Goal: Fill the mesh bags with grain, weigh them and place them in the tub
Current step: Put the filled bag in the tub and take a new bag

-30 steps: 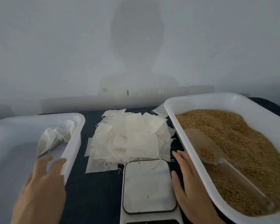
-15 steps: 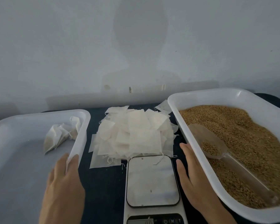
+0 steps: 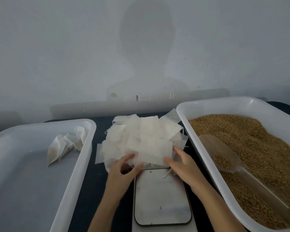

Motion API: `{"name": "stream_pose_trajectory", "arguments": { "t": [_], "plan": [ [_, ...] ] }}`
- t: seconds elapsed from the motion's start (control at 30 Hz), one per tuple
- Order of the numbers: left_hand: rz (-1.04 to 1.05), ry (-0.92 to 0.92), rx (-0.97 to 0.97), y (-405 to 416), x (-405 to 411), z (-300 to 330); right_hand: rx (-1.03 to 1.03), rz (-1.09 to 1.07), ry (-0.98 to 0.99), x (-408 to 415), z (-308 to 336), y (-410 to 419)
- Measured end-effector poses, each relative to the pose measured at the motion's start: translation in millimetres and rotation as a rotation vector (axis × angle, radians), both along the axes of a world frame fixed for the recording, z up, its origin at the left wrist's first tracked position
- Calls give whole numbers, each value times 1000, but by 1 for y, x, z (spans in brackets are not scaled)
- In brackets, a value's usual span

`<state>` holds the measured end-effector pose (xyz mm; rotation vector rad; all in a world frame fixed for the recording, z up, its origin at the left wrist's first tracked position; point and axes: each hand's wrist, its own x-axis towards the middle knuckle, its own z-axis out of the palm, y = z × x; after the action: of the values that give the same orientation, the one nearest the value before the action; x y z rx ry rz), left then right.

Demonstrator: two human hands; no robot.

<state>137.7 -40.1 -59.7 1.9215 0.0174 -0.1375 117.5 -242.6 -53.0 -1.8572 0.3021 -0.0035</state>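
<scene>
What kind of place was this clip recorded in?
Probably a small hand-packing bench against a bare wall, not a kitchen: a tub of grain with a scoop, a heap of empty mesh bags, and a scale between the hands.

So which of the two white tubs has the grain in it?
The right tub, beside the right hand. It holds loose grain and a scoop; the left tub holds only a few bags.

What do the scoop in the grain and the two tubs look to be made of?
Scoop: likely clear plastic, since the grain shows through its bowl. Left tub and right tub: seemingly white moulded plastic, smooth and faintly glossy, with rounded rims that catch soft highlights.
</scene>
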Motion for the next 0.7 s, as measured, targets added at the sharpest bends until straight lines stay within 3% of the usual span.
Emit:
{"name": "stream_pose_trajectory", "arguments": {
  "t": [0.13,0.4,0.53,0.7],
  "plan": [
    [87,-77,5,-13,17,-8,23,-64,-32,27,-3,5],
    [71,-136,19,-20,49,-7,-17,-80,-69,57,1,1],
    [29,-145,-32,-13,34,-6,-54,-29,-51,38,5,-2],
    [176,-177,-156,2,-27,-6,-71,-117,-128,-28,1,4]
  ]
}}
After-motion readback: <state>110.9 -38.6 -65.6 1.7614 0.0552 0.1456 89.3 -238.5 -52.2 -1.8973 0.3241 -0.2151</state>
